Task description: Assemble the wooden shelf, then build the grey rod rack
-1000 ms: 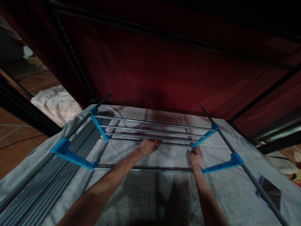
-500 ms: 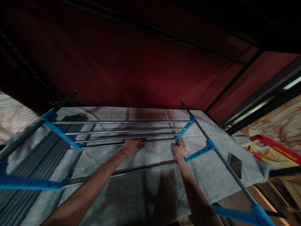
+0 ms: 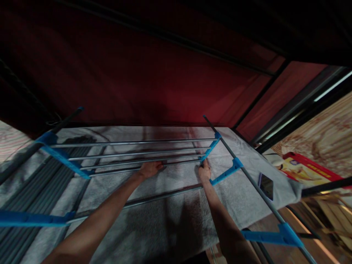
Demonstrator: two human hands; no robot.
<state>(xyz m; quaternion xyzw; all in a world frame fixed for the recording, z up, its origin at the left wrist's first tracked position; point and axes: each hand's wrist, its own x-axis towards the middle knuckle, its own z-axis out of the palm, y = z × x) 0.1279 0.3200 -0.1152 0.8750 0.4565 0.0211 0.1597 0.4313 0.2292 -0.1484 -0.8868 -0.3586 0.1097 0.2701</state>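
A rack of grey metal tubes [image 3: 134, 143] and blue plastic brackets [image 3: 209, 149] stretches across the grey cloth. My left hand [image 3: 150, 169] is closed around the nearest crossbar of the far shelf, left of its middle. At that crossbar's right end, my right hand [image 3: 204, 172] is closed where the bar meets the lower tip of the blue bracket; its fingertips are partly hidden. Another blue bracket [image 3: 226, 172] sits on the right upright, just right of my right wrist. A single long tube [image 3: 165, 194] runs beneath both forearms, between the nearer brackets.
A bundle of loose grey tubes [image 3: 35, 190] lies on the cloth at left. On the right are a phone [image 3: 266, 186] and a red and yellow box [image 3: 305, 168]. A dark red fabric wall [image 3: 154, 80] rises behind the rack. Wooden pieces [image 3: 327, 216] lie lower right.
The view has turned slightly to the right, so the rack and box appear farther left. Both hands keep their places on the crossbar and its end.
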